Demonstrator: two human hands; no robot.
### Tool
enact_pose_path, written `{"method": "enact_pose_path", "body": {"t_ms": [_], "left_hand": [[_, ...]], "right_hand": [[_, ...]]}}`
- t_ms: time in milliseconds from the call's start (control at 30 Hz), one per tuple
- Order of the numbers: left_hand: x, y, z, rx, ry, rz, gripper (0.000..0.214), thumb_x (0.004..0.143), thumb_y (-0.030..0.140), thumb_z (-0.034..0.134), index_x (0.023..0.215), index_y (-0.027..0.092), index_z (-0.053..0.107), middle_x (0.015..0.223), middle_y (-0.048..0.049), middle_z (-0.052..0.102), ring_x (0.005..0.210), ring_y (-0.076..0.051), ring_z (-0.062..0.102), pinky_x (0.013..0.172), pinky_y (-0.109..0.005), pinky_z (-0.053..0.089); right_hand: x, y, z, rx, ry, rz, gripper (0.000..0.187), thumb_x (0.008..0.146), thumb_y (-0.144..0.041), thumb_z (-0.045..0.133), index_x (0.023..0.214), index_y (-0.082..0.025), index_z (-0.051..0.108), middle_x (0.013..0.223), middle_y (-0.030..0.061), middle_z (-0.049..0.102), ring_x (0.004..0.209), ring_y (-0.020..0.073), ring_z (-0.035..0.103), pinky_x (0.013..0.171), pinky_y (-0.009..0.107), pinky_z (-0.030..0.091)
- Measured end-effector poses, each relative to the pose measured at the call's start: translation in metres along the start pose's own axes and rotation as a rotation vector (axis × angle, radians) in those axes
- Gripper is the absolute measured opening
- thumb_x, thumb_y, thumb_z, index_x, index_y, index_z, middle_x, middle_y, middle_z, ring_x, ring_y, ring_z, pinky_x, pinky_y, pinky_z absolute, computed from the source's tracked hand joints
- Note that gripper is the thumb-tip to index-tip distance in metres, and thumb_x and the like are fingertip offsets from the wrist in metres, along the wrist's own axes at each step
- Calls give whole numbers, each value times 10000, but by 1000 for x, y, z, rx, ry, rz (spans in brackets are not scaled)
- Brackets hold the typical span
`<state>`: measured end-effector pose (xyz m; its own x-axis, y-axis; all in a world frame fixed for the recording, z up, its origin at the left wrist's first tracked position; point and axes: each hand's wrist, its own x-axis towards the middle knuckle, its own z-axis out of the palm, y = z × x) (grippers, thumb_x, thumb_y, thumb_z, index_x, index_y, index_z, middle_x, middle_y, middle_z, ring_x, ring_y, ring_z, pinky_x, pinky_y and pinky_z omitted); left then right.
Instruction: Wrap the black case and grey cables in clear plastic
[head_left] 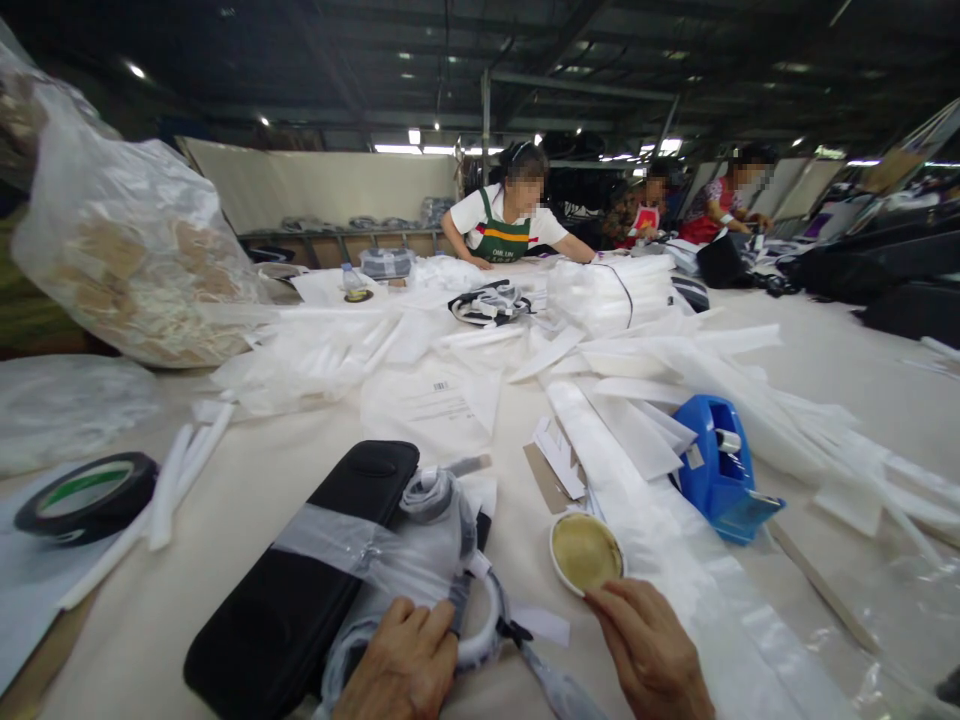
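My left hand (405, 660) lies with curled fingers on a clear plastic-wrapped bundle (442, 520) of grey and white hose-like parts. A black zippered case (300, 580) lies beside this bundle, and a band of clear film (330, 540) runs across both. Right of them a grey-white curved tube (487, 630) shows a black tie. My right hand (652, 645) has its fingers together, their tips at the near rim of a small round white dish (587, 552) with a yellowish inside. The right thumb is mostly hidden.
A blue tape dispenser (716, 465) stands at right beside white plastic sleeves (637, 470). A black tape roll (86, 497) and white tubes (184, 470) lie left. A large bag of scraps (135, 240) stands behind them. Across the table a person in a green apron (510, 215) leans over white packaging.
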<state>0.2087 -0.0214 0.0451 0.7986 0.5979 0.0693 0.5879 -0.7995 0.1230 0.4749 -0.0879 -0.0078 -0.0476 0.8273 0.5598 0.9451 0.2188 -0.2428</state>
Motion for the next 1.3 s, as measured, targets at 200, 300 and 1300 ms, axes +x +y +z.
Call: {"method": "enact_pose_path", "body": {"t_ms": [200,300,1300], "left_hand": [[-1,0,0,-25,8,0,43,813,170,558,777,179,580,891,-17,587,716,-140,494,674,-297,332],[0,2,-3,-31,1,-12,74,826,156,529,777,175,582,879,-22,591,713,-144,496,672,-299,331],[0,-1,18,-72,-46,-25,60,777,123,553,744,174,550,843,-12,571,680,-164,455,618,-317,267]], "right_hand": [[-17,-30,30,-18,-174,-17,76,833,-171,474,874,-187,537,812,56,596,725,183,563,629,259,428],[-16,-35,40,-93,-221,12,157,783,-122,495,909,-207,534,826,50,602,719,204,563,624,286,426],[0,-36,24,396,-243,400,299,859,-399,465,634,-209,517,605,-14,538,546,109,551,530,180,443]]}}
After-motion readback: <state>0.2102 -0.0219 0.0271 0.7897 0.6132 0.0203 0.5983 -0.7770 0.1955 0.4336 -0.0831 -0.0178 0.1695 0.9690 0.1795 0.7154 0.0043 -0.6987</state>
